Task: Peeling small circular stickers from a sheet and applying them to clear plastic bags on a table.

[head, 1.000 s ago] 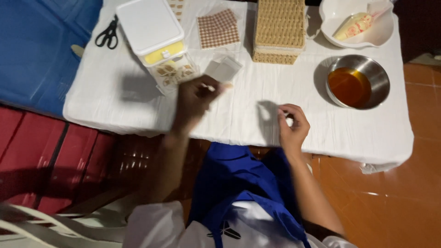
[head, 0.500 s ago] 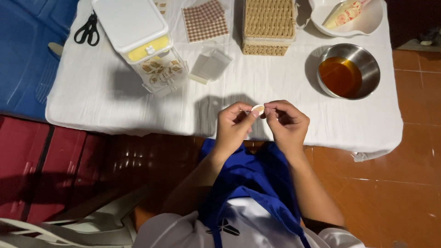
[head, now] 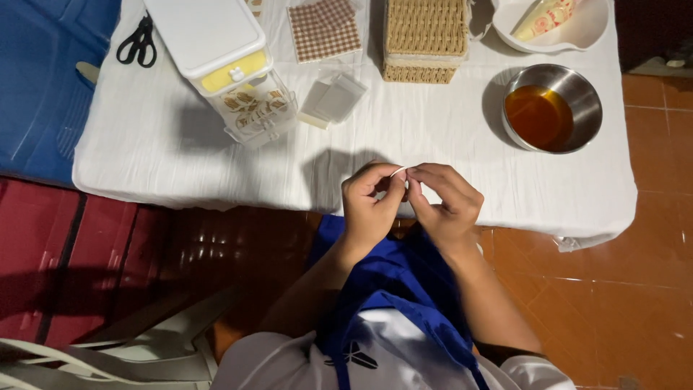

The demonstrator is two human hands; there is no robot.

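- The left hand (head: pixel 369 206) and the right hand (head: pixel 447 202) are closed, pinching together one small white piece (head: pixel 398 172).
- They are over the edge of the white tablecloth (head: pixel 216 166).

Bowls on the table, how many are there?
2. A metal bowl of amber liquid stands at the right of the white table. A white bowl sits behind it at the top edge, partly cut off. More may lie out of view.

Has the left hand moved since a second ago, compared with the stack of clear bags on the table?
Yes. The left hand has pulled back from beside the clear bags toward the table's near edge, and now meets the right hand.
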